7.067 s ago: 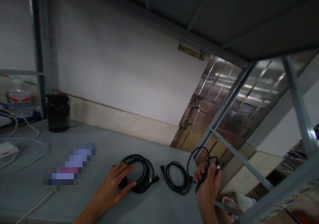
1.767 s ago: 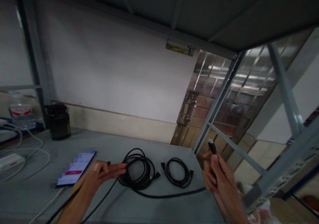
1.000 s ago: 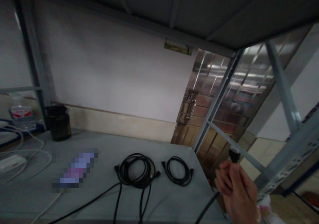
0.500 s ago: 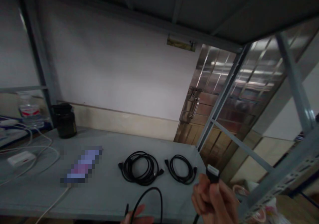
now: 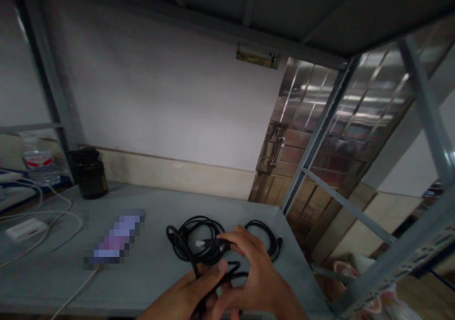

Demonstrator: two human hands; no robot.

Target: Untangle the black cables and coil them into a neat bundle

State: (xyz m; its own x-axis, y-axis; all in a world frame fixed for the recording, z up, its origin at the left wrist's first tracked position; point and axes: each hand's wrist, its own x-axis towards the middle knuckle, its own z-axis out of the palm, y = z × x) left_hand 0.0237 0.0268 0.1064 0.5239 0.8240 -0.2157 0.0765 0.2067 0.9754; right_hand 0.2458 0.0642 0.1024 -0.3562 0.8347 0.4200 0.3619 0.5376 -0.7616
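Note:
Close together above the front of the shelf, my left hand [image 5: 188, 289] and my right hand [image 5: 261, 275] work on one black cable [image 5: 188, 253]. The left fingers are closed around it, with a loop standing up past the thumb. Between my right index finger and the cable's body sits a black plug [image 5: 213, 244] with a pale metal end pointing left; the right fingers are curled on the cable. Just behind lies a coiled black cable [image 5: 194, 221], partly covered by the held one. A smaller black coil [image 5: 275, 239] is half hidden by my right hand.
A blurred-out phone [image 5: 117, 239] with a white cord lies on the grey shelf [image 5: 142, 287] to the left. Farther left are a white adapter [image 5: 26, 229], a dark lidded jar [image 5: 88, 173] and a water bottle [image 5: 38, 159]. A metal post [image 5: 316, 125] bounds the right side.
My right hand has swung left with the plug, from beyond the shelf's right side to over the coils. My left hand has come up into view and both hands now meet on the cable.

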